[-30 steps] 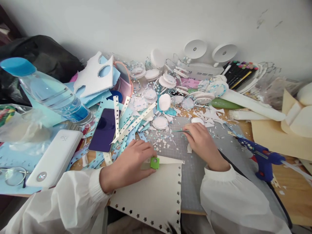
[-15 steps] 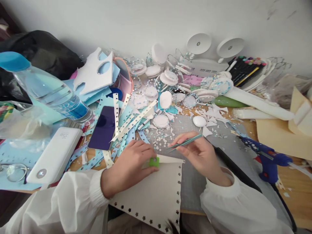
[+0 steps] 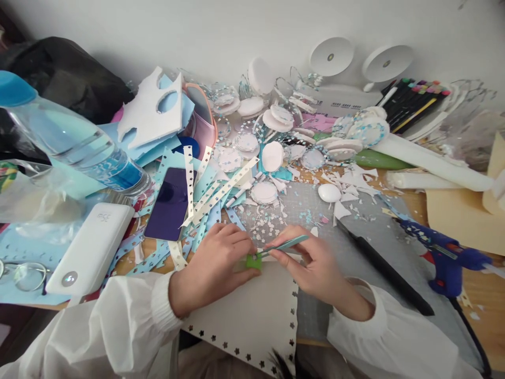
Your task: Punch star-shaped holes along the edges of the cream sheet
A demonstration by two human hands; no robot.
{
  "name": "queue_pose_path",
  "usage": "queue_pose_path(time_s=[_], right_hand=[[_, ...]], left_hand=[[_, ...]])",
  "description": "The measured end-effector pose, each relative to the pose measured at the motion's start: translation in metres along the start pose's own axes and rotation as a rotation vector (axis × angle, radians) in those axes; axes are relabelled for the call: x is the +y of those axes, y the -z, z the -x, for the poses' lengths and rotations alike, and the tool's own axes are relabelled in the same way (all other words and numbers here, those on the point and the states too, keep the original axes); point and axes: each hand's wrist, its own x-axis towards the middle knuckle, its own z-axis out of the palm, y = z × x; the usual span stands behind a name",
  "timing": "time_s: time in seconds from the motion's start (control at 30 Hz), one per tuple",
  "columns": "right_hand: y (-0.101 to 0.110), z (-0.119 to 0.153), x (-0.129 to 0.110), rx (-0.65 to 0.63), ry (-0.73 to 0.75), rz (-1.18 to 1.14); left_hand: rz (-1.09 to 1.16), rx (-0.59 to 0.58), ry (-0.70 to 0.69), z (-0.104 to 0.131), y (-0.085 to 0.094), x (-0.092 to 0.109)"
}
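Note:
A small green paper punch (image 3: 253,261) is pinched between the thumb and fingers of my left hand (image 3: 215,263), at the top edge of a cream paper sheet (image 3: 244,310). Flower-shaped holes run along the sheet's right and lower edges. In my right hand (image 3: 311,263), teal tweezers (image 3: 290,242) point left, their tips at the punch. Whether the tips grip anything is too small to tell. Tiny white and blue paper flowers (image 3: 262,226) lie scattered just beyond both hands on the grey mat (image 3: 315,321).
A phone (image 3: 168,202), a white power bank (image 3: 90,250) and a water bottle (image 3: 90,139) lie at the left among punched paper strips. White discs with beaded wire fill the back. Right of the mat's black-handled knife (image 3: 389,271) is a blue glue gun (image 3: 445,258).
My right hand has moved left and slightly down, bringing the tweezer tips to the green punch. My left hand still holds the punch. The view has shifted slightly, and the knife blade is now uncovered.

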Motion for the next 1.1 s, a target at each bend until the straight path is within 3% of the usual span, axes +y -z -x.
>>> queue_pose_path(time_s=[0.3, 0.6, 0.83, 1.1], right_hand=[[-0.009, -0.002, 0.003, 0.076, -0.136, -0.247], [-0.006, -0.009, 0.002, 0.041, -0.341, -0.439], [0.001, -0.009, 0.005, 0.137, -0.262, -0.392], [-0.005, -0.003, 0.007, 0.000, -0.116, -0.231]], left_hand=[[-0.011, 0.019, -0.024, -0.001, 0.000, -0.001], [0.000, 0.020, -0.023, 0.000, -0.001, -0.002], [0.004, 0.015, -0.026, -0.001, 0.000, -0.002], [-0.004, 0.015, -0.032, 0.000, -0.001, -0.003]])
